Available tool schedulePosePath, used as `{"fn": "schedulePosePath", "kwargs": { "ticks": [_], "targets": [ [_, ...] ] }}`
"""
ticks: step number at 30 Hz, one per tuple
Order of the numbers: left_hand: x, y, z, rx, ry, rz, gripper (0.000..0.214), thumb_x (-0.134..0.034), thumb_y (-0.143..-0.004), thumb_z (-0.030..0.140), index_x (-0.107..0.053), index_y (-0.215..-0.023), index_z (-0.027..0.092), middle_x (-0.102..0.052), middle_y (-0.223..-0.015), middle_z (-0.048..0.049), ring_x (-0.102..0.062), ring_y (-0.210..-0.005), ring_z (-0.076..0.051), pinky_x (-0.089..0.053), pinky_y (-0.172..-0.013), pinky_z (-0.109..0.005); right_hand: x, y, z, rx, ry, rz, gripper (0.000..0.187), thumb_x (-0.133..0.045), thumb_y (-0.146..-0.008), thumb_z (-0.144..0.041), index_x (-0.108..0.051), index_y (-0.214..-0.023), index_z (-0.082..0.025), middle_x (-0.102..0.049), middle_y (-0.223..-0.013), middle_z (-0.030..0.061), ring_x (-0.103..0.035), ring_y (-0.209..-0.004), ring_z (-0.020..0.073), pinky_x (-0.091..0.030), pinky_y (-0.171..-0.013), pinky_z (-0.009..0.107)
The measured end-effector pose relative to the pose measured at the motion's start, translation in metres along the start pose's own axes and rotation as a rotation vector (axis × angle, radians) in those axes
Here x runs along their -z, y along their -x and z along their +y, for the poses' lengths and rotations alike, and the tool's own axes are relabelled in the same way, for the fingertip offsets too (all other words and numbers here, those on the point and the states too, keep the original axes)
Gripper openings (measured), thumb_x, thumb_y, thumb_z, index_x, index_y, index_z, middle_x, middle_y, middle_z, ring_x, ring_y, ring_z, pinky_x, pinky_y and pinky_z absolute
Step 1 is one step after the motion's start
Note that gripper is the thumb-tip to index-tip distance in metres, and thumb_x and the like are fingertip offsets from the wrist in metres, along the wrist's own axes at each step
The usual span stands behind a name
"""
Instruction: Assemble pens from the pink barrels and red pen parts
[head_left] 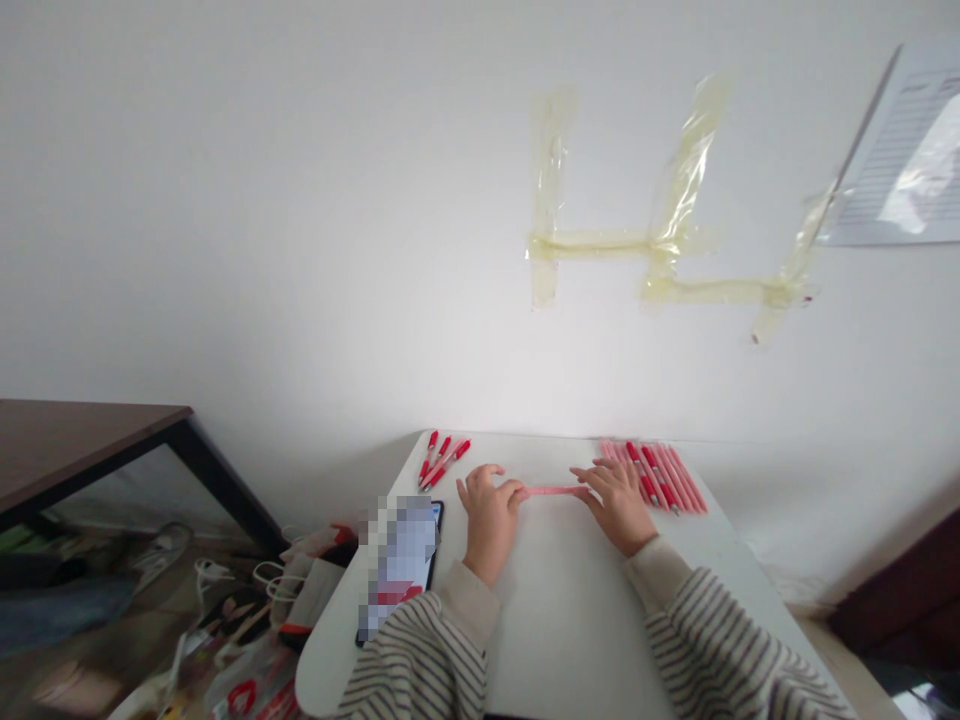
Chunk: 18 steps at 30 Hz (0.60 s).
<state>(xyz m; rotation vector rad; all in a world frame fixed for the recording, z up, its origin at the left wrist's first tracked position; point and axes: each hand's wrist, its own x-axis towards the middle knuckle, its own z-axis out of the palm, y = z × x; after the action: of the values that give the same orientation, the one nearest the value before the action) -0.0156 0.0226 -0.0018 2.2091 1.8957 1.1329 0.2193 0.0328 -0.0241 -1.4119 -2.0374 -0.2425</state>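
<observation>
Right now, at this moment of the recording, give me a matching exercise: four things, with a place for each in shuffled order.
1. Pink stick
2. Phone
3. Yellowish tape
4. Row of pink and red pens

A. Stuck on the wall
B. Far right part of the white table
C. Held at its ends by the left hand and right hand
D. On the table, by the left sleeve

Pairs: 1-C, 2-D, 3-A, 4-B
</observation>
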Motion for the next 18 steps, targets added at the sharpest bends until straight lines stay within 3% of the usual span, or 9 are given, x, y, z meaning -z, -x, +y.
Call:
{"fn": "schedulePosePath", "kwargs": {
  "ticks": [6,12,18],
  "targets": [
    [0.0014,-0.0016,0.0009,0.036,0.016,0.004,0.012,-0.067,-0.085,0.029,-0.079,-0.086,0.031,-0.057,-0.117,-0.0054,-0.047,-0.12,-0.028,-0.026,-0.114,-0.066,-0.0013,0.0001,-0.0012,0.006,0.05,-0.046,0.025,-0.053,-0.099,-0.034,-0.071,-0.116,-0.034,-0.072,-0.1,0.0046,-0.052,-0.114,0.0274,-0.023,-0.113,0.06],
    [0.0021,-0.0004,0.0028,0.059,-0.001,-0.03,0.014,-0.065,-0.087,0.032,-0.079,-0.089,0.031,-0.057,-0.119,-0.0066,-0.044,-0.122,-0.03,-0.023,-0.114,-0.068,0.0011,-0.0023,0.0006,0.025,0.028,-0.015,0.018,-0.059,-0.096,-0.036,-0.075,-0.104,-0.032,-0.07,-0.097,0.0051,-0.052,-0.106,0.0268,-0.037,-0.101,0.05],
    [0.0045,-0.0005,0.0054,0.054,-0.038,-0.049,0.018,-0.061,-0.09,0.033,-0.079,-0.089,0.029,-0.058,-0.12,-0.0084,-0.043,-0.121,-0.03,-0.025,-0.112,-0.066,0.0015,-0.0032,0.0006,0.043,-0.021,0.03,0.017,-0.058,-0.097,-0.033,-0.073,-0.103,-0.028,-0.071,-0.101,0.005,-0.053,-0.11,0.0272,-0.037,-0.101,0.047]
  ]
}}
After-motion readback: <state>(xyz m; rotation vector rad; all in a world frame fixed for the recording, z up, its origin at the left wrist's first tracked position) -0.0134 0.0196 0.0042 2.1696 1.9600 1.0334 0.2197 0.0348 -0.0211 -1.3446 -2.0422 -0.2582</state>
